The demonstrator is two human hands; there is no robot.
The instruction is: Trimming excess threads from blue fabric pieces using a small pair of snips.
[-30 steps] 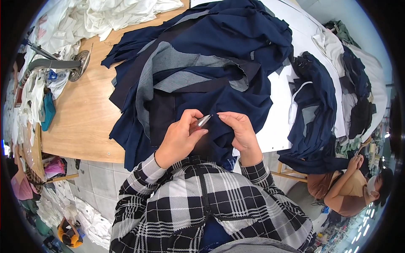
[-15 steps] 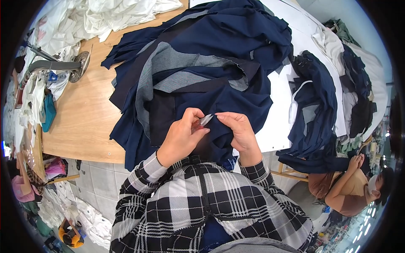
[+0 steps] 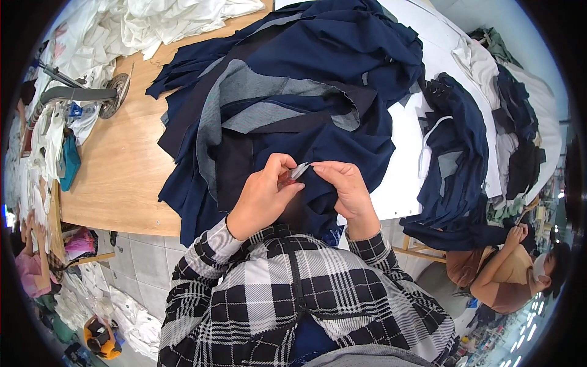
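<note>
Over the tabletop's [image 3: 122, 177] near edge, my left hand [image 3: 262, 199] grips small snips [image 3: 298, 172], probably light and stiff, best held behind the blades. My right hand [image 3: 347, 188] pinches closed, on what I can't tell. Navy cloth [image 3: 342, 49] below looks soft, heavy.

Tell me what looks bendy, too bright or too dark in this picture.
In the head view, fisheye bending curves the wooden table; lights glare at lower right; corners go black; dark folds hide detail in the navy cloth.

hands [image 3: 264, 199] and snips [image 3: 299, 171] over navy cloth [image 3: 351, 150]
</note>
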